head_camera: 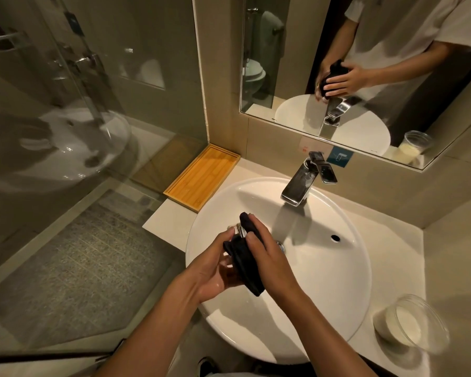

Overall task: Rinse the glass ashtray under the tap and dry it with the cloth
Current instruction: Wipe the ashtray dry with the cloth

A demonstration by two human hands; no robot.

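Over the left part of the white basin [337, 281], my left hand [215, 270] cups the glass ashtray [238, 230]; only its rim shows past a dark cloth [242, 257]. My right hand [267, 257] presses that cloth against the ashtray from the right, fingers spread over it. The cloth wraps most of the glass and hangs down below my palms. The chrome tap [299, 186] stands at the back of the basin, and no water runs from it.
A bamboo tray [201, 176] lies on the counter left of the basin. A glass jar [411, 322] with something white inside stands at the right front. A mirror [365, 63] hangs behind the tap. A glass shower wall [65, 104] rises on the left.
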